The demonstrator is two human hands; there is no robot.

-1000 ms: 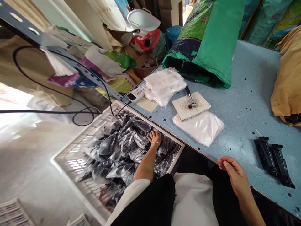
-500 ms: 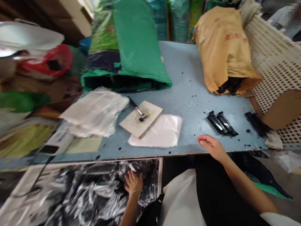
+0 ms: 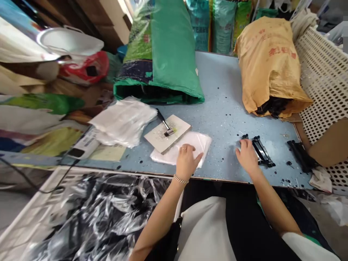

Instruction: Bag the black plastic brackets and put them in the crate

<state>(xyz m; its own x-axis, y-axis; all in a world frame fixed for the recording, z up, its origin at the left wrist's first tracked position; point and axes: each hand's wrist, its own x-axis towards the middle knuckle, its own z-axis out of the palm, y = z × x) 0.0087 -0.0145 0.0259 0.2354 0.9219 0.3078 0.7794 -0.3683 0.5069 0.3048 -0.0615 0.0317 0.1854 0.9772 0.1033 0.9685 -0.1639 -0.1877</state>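
At near left, the crate (image 3: pixel 38 203) held bagged black pieces (image 3: pixel 108 214); the left hand (image 3: pixel 188 160), fingers parted, was at clear plastic bags (image 3: pixel 203 141), the right hand (image 3: pixel 247 156), grip unclear, at unbagged black parts (image 3: pixel 262 152).

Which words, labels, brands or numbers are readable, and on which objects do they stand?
None can be read with certainty.
Tan paper sack: red characters, too blurred.
Teal plastic sack: print, too blurred.
Green woven sack: small reddish mark, unreadable.
White oblong box: label, too small.

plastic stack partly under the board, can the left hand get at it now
Probably yes: the left hand is over the near side of the plastic stack, where nothing else covers it; the board overlaps only its far-left part.
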